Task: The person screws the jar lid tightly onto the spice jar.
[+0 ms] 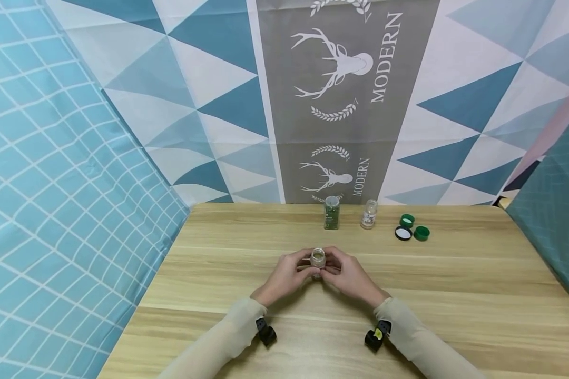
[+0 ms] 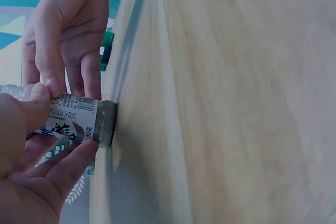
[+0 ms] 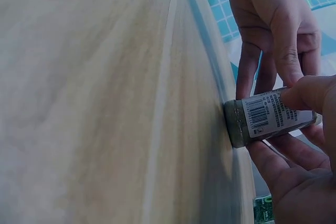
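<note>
Wood-grain counter (image 1: 455, 300): uncapped jar (image 1: 318, 258) stands upright.
Left hand (image 1: 285, 276): fingers grip jar.
Right hand (image 1: 354, 276): fingers likewise gripping jar.

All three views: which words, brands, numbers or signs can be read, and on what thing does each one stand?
"MODERN", twice: gray panel of the wall hanging.
"2026.07", probably, upside down: label of the held glass jar.
"30克", apparently, near that jar's base: same label.
Too small, blurred or covered: that label's other print; the print on the green-filled jar and clear jar.
</note>
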Action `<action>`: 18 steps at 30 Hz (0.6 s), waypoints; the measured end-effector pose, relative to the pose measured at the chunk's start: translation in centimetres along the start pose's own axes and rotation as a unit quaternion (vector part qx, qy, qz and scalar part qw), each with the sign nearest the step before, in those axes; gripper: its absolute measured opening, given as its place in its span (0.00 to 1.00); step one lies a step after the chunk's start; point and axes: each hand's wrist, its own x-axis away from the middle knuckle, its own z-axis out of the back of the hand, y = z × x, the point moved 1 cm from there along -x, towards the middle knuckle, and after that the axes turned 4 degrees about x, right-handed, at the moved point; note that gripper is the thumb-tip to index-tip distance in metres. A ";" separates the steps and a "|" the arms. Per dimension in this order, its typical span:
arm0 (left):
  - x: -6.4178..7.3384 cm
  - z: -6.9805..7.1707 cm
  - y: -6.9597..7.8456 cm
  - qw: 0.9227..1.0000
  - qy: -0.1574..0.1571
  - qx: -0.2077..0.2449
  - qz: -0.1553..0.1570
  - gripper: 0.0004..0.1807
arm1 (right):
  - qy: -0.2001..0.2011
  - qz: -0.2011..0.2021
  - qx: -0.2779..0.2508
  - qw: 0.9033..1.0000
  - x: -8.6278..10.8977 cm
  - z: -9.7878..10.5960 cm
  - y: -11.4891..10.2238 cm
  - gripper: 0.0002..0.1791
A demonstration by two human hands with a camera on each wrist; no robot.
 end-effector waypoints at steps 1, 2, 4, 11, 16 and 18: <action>0.0 -0.1 0.0 1.000 0.001 0.001 0.000 0.26 | -0.001 0.002 0.003 1.000 0.1 0.1 0.0 0.23; 0.0 -0.1 0.1 1.000 0.001 0.002 0.000 0.26 | -0.002 0.005 0.006 1.000 0.1 0.1 0.0 0.23; 0.1 -0.2 0.1 1.000 0.002 0.000 0.000 0.25 | -0.006 0.008 0.010 1.000 0.3 0.2 -0.1 0.23; 0.6 -0.7 0.3 1.000 0.003 0.006 -0.003 0.25 | -0.018 -0.002 0.007 1.000 1.0 0.4 0.1 0.21; 0.8 -1.1 0.6 1.000 -0.002 0.024 0.000 0.25 | -0.019 -0.016 0.002 1.000 1.6 0.6 0.2 0.21; 0.8 -1.3 0.7 1.000 -0.005 0.029 -0.003 0.25 | -0.020 -0.019 -0.001 1.000 1.8 0.8 0.2 0.20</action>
